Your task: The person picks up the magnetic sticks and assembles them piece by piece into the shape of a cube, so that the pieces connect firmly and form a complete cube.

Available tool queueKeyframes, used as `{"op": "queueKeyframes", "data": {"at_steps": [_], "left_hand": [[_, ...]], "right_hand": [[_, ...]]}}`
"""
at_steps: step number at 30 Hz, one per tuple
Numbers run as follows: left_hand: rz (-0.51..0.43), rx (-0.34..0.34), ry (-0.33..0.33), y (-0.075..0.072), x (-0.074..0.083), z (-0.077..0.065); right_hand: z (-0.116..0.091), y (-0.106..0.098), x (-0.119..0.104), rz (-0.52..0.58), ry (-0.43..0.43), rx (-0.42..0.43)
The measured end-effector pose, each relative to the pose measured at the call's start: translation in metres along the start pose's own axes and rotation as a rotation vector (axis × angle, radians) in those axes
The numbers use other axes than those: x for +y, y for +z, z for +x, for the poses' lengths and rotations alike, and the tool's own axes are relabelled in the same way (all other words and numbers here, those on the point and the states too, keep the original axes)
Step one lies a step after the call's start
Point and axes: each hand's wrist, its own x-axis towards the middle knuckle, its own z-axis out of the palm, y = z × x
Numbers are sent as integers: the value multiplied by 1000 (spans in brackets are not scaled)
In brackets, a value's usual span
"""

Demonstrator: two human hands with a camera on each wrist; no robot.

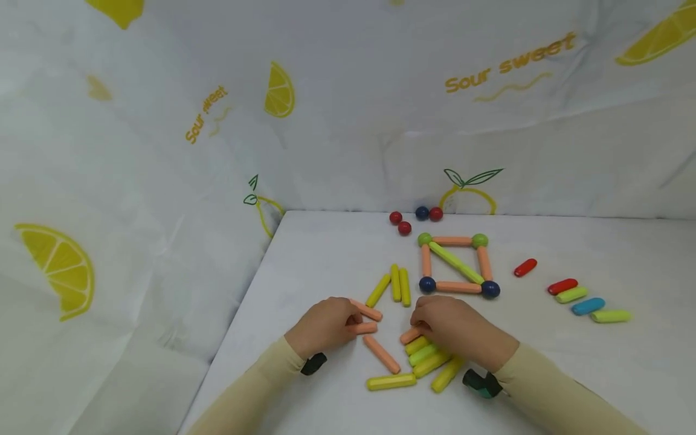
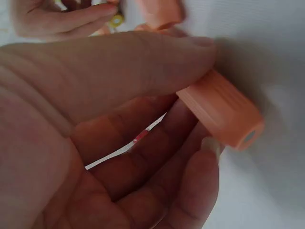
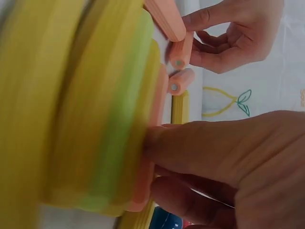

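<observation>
Orange stick (image 1: pixel 365 328) pinched by left hand (image 1: pixel 328 326) over desk (image 1: pixel 326 260), flanked by two loose orange sticks (image 1: pixel 382 354). Another orange piece (image 1: pixel 410 335) gripped by right hand (image 1: pixel 457 329), crowded by yellow and green sticks (image 1: pixel 429 362) alongside. Square frame (image 1: pixel 458 287) set beyond, red balls (image 1: pixel 405 228) behind; short coloured sticks (image 1: pixel 588 306) scattered right.
</observation>
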Motion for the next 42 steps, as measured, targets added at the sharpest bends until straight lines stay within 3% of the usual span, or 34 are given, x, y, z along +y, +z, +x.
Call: {"op": "queueKeyframes", "data": {"at_steps": [2,5,10,14,17,21,28,33,42], "left_hand": [[-2,13,13,-1,2,2],[-89,37,29,-2,7,9],[-296,66,-16,-3,22,33],[-362,120,-33,-8,33,64],[-368,157,-24,-13,42,90],[-367,166,-11,-17,51,126],[-356,216,15,-13,58,177],[-369,239,17,-8,62,194],[-377,245,-26,-4,67,204]], "right_hand": [[1,0,-1,-23,-17,-2],[1,-1,1,-39,-52,2],[-4,-11,16,92,-51,10],[-4,-34,42,251,19,50],[-2,-51,65,302,105,110],[2,-64,97,326,209,191],[16,-77,138,343,275,309],[22,-83,151,350,330,336],[20,-84,166,331,376,370]]}}
